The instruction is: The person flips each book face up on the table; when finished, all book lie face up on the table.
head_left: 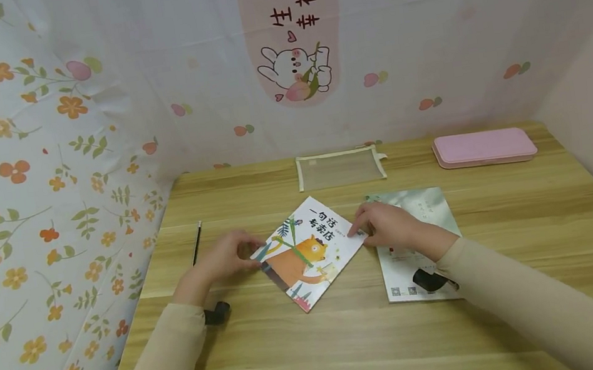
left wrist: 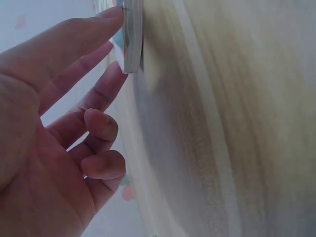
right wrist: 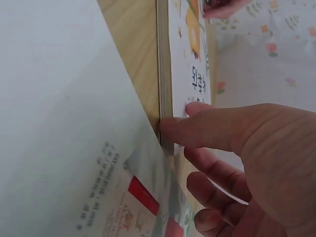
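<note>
A small picture book (head_left: 306,253) with an orange animal on its white cover lies turned at an angle in the middle of the table. At its left corner, my left hand (head_left: 229,254) pinches the book between thumb and fingertips; the left wrist view shows the book's edge (left wrist: 133,37) there, with the other fingers loosely curled. My right hand (head_left: 390,225) holds the opposite corner. In the right wrist view its thumb (right wrist: 197,131) lies against the page edge and a fingertip touches the cover. Beneath the right hand and wrist is a larger pale green booklet (head_left: 400,278), partly covered.
Along the back of the table (head_left: 298,361) lie a mesh zip pouch (head_left: 340,169) and a pink pencil case (head_left: 485,148). A dark pencil (head_left: 197,242) is beside the left hand. Patterned cloth (head_left: 187,55) hangs behind and to the left.
</note>
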A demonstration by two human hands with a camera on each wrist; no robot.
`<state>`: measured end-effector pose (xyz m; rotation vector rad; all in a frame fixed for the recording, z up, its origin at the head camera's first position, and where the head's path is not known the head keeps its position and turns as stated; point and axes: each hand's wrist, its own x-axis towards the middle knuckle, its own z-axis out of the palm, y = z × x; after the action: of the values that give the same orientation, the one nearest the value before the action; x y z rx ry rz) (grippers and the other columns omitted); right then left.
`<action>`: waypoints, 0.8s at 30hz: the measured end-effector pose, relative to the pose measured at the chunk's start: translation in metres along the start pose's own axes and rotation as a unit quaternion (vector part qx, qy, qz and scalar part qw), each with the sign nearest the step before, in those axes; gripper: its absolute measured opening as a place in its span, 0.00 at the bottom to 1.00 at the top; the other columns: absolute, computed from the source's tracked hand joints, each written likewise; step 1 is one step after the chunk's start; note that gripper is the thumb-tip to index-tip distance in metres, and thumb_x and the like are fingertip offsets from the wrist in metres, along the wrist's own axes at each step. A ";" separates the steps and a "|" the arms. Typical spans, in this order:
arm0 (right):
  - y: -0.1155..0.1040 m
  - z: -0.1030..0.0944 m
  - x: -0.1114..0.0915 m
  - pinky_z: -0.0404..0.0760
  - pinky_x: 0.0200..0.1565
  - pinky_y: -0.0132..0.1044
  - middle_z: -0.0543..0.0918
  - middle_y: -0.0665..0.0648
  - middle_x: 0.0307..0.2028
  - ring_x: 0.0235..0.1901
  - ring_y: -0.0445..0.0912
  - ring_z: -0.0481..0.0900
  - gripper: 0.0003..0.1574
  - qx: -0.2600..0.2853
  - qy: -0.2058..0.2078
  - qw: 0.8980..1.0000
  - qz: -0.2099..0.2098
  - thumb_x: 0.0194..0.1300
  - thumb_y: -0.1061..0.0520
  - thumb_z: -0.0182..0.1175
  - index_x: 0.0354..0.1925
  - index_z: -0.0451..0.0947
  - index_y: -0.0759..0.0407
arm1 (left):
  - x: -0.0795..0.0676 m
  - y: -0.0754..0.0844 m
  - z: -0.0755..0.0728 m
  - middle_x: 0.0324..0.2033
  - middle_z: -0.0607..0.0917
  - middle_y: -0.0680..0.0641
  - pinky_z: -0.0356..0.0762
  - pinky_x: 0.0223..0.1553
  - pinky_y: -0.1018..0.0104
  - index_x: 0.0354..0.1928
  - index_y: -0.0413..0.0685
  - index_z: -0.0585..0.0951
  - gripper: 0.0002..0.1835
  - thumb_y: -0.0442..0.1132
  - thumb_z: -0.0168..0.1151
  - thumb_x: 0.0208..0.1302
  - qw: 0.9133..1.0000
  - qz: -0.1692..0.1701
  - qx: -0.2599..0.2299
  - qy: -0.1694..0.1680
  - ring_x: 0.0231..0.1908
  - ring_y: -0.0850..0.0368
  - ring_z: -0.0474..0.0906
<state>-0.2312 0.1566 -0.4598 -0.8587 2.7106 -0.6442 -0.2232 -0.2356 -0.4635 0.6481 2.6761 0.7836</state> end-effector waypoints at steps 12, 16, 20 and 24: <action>0.013 -0.005 0.032 0.75 0.41 0.41 0.84 0.54 0.47 0.36 0.46 0.74 0.17 -0.014 0.010 1.000 0.013 0.61 0.63 0.71 0.48 0.90 0.48 | -0.019 0.011 0.012 0.34 0.86 0.54 0.73 0.36 0.67 0.48 0.52 0.88 0.18 0.34 0.78 0.55 0.999 0.004 -0.031 -0.009 0.32 0.59 0.75; 0.016 -0.007 0.043 0.76 0.45 0.44 0.85 0.56 0.49 0.40 0.49 0.76 0.17 -0.006 0.014 1.000 0.016 0.62 0.64 0.72 0.48 0.90 0.50 | -0.024 0.016 0.019 0.32 0.84 0.55 0.73 0.33 0.69 0.48 0.54 0.87 0.18 0.35 0.79 0.55 0.999 -0.010 -0.048 -0.021 0.30 0.61 0.73; 0.018 -0.008 0.055 0.78 0.49 0.45 0.86 0.56 0.51 0.43 0.49 0.77 0.17 0.005 0.016 1.000 0.018 0.62 0.66 0.70 0.48 0.90 0.51 | -0.029 0.023 0.024 0.31 0.85 0.55 0.73 0.33 0.69 0.48 0.54 0.87 0.18 0.37 0.80 0.54 0.999 -0.013 -0.047 -0.022 0.28 0.62 0.73; 0.017 -0.006 0.069 0.77 0.48 0.43 0.87 0.55 0.49 0.42 0.49 0.76 0.18 0.014 0.019 1.000 0.015 0.63 0.67 0.68 0.48 0.90 0.50 | -0.034 0.028 0.026 0.30 0.85 0.57 0.72 0.35 0.68 0.48 0.55 0.86 0.19 0.39 0.81 0.54 0.998 -0.016 -0.047 -0.026 0.29 0.60 0.74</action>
<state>-0.2969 0.1306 -0.4683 -0.8068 2.7353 -0.6960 -0.1747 -0.2197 -0.4640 0.5923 2.5795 0.8668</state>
